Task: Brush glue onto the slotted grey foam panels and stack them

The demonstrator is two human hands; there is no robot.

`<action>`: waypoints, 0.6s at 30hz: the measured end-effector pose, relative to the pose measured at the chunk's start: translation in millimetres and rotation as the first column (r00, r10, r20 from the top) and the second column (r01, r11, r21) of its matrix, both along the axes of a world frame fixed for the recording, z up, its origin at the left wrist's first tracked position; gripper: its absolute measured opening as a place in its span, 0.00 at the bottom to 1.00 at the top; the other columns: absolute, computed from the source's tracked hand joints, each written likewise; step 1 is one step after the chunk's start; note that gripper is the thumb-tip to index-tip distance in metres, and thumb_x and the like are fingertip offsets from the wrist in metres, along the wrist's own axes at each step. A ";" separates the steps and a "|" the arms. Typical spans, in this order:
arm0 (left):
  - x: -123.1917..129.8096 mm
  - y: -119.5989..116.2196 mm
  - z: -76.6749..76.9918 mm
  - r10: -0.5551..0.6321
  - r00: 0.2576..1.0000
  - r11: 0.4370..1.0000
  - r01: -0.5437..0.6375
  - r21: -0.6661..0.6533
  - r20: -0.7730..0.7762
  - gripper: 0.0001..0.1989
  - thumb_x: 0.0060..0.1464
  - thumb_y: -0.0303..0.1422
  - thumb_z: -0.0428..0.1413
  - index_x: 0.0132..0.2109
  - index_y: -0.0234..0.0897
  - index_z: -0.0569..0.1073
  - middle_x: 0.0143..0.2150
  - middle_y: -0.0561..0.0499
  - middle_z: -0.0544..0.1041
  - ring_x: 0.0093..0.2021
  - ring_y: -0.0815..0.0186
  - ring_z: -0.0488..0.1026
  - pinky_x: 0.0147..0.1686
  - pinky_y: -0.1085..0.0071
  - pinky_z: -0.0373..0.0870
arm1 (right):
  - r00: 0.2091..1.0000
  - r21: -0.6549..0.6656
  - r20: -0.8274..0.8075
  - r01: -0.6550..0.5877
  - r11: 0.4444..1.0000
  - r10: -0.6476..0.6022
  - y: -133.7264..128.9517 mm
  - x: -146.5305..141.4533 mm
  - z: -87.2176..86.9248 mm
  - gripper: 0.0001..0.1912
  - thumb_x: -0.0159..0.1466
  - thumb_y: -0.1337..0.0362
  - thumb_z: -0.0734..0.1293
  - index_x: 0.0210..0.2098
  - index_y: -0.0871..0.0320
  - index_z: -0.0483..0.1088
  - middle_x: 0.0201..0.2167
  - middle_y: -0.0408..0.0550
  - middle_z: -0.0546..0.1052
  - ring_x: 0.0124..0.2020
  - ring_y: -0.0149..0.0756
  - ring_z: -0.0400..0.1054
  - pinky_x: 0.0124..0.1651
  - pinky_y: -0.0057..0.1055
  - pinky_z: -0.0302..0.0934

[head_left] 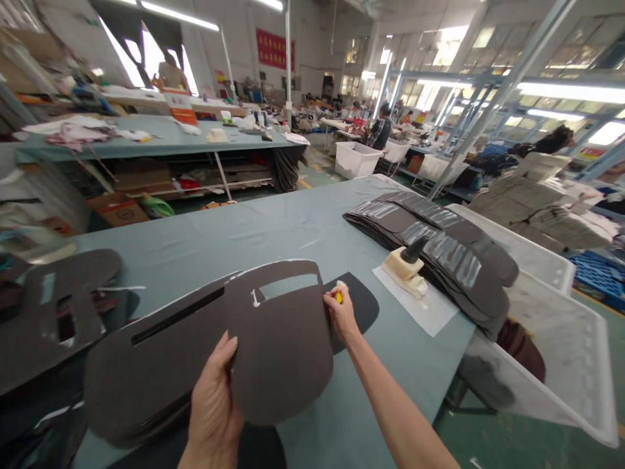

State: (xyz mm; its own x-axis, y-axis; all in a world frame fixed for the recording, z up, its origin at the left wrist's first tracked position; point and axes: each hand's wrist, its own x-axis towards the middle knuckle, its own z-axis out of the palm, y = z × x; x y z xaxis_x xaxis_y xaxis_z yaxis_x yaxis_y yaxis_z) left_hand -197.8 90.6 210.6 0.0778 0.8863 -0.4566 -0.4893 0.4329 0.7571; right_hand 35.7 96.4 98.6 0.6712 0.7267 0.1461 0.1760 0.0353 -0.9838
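Observation:
A dark grey rounded panel (280,355) with a slot near its top is raised over the table, and my left hand (215,394) grips its left edge, thumb on the front face. White paste lines its upper edge and lies beside the slot. My right hand (343,312) is closed on a small yellow-handled brush (339,294) at the panel's right edge. Behind the panel lies another dark piece (359,306). A stack of slotted grey panels (161,352) sits to the left. Farther right, a cream block with a black cone (403,264) stands on a white sheet (434,317).
Piled grey panels with glossy strips (434,241) occupy the table's (303,221) right side. White plastic bins (581,365) adjoin its right edge. More cut pieces (29,326) lie at far left. Another worktable (195,140) stands behind. People sit in the background, one in a checked shirt (379,132).

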 end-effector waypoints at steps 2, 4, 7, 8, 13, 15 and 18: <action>20.6 3.7 -36.8 -0.030 0.999 0.999 0.030 -0.024 -0.020 0.17 0.41 0.38 0.61 0.41 0.40 0.72 0.35 0.56 0.78 0.33 0.68 0.74 0.34 0.73 0.72 | 0.990 -0.113 0.081 0.120 0.986 -0.112 -15.1 49.2 -16.4 0.14 0.52 0.55 0.65 0.33 0.56 0.60 0.28 0.39 0.67 0.27 0.29 0.61 0.33 0.25 0.57; 44.5 4.3 -77.7 -0.104 0.990 0.994 0.103 -0.020 -0.093 0.17 0.39 0.40 0.63 0.36 0.38 0.71 0.33 0.56 0.77 0.31 0.70 0.72 0.32 0.74 0.69 | 0.964 -0.225 0.223 0.197 0.954 -0.147 -27.2 97.4 -30.0 0.12 0.52 0.57 0.65 0.32 0.55 0.60 0.27 0.39 0.66 0.27 0.30 0.60 0.33 0.26 0.55; 81.5 1.3 -136.4 -0.199 0.931 0.979 0.202 -0.023 -0.305 0.20 0.37 0.46 0.62 0.33 0.36 0.70 0.28 0.56 0.74 0.28 0.70 0.69 0.29 0.76 0.64 | 0.887 -0.328 0.457 0.235 0.915 -0.064 -33.5 156.5 -47.7 0.08 0.54 0.60 0.62 0.32 0.55 0.61 0.26 0.40 0.65 0.26 0.31 0.59 0.33 0.27 0.53; 92.6 0.4 -153.0 -0.214 0.903 0.975 0.219 -0.030 -0.371 0.22 0.37 0.49 0.62 0.33 0.35 0.70 0.27 0.56 0.73 0.28 0.70 0.68 0.28 0.75 0.63 | 0.863 -0.359 0.505 0.225 0.906 -0.015 -32.0 171.2 -53.7 0.07 0.55 0.61 0.61 0.33 0.56 0.61 0.26 0.40 0.66 0.27 0.32 0.59 0.33 0.27 0.52; 128.5 3.0 -204.7 -0.162 0.788 0.986 0.157 -0.060 -0.593 0.28 0.34 0.55 0.59 0.33 0.36 0.69 0.25 0.53 0.73 0.27 0.65 0.70 0.28 0.70 0.64 | 0.768 -0.507 0.610 0.187 0.841 0.197 -12.7 211.9 -82.5 0.03 0.58 0.67 0.59 0.33 0.56 0.62 0.29 0.44 0.69 0.30 0.32 0.62 0.32 0.25 0.49; 134.3 5.5 -212.6 -0.129 0.734 0.991 0.127 -0.053 -0.667 0.27 0.35 0.54 0.59 0.35 0.36 0.69 0.27 0.52 0.75 0.29 0.62 0.72 0.32 0.68 0.66 | 0.747 -0.550 0.619 0.195 0.812 0.240 -6.1 218.2 -90.6 0.03 0.59 0.68 0.59 0.34 0.57 0.63 0.29 0.44 0.69 0.29 0.32 0.62 0.31 0.25 0.47; 138.9 6.8 -217.5 -0.104 0.624 0.990 0.137 -0.023 -0.774 0.26 0.40 0.52 0.56 0.41 0.37 0.68 0.30 0.50 0.76 0.33 0.60 0.74 0.37 0.65 0.67 | 0.730 -0.601 0.617 0.195 0.775 0.295 -0.5 223.7 -97.2 0.04 0.60 0.69 0.59 0.36 0.58 0.64 0.28 0.43 0.69 0.29 0.31 0.61 0.30 0.24 0.44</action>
